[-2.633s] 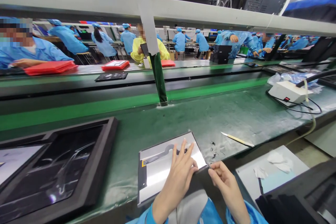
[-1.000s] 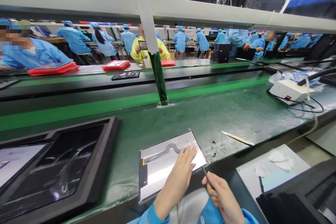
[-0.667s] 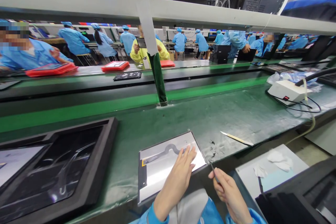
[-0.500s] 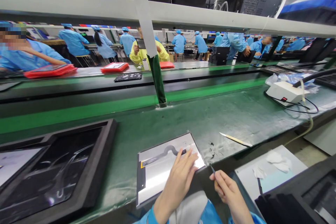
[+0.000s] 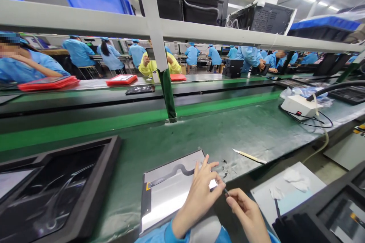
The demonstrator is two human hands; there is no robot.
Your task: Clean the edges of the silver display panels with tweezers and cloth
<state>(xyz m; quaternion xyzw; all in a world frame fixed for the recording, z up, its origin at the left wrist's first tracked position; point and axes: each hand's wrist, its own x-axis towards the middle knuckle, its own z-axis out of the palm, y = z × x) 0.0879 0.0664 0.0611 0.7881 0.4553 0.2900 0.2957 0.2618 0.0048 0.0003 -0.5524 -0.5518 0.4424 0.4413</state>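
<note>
A flat display panel (image 5: 168,201) with a silvery back and a dark, curved ribbon cable (image 5: 171,173) lies at the front edge of the green bench. Over its right side is my left hand (image 5: 201,186), thumb and index finger brought together near the tip of a small dark tool, other fingers spread. My right hand (image 5: 245,209) pinches that thin tool (image 5: 226,192) just right of the panel. Whether the left fingertips hold a small piece is too small to tell. Dark scraps (image 5: 225,167) lie beyond the hands.
A light-handled knife (image 5: 250,156) lies right of the scraps. At the left is a black foam tray (image 5: 110,167); a green post (image 5: 168,97) stands mid-bench. A white device (image 5: 300,106) with cables sits at the right. Lower right are a white board (image 5: 256,190) and black foam (image 5: 302,212).
My left thumb and index finger have come together at the panel's right edge, beside the tool's tip. The left hand had lain flatter over the cable end. The whole view has shifted slightly.
</note>
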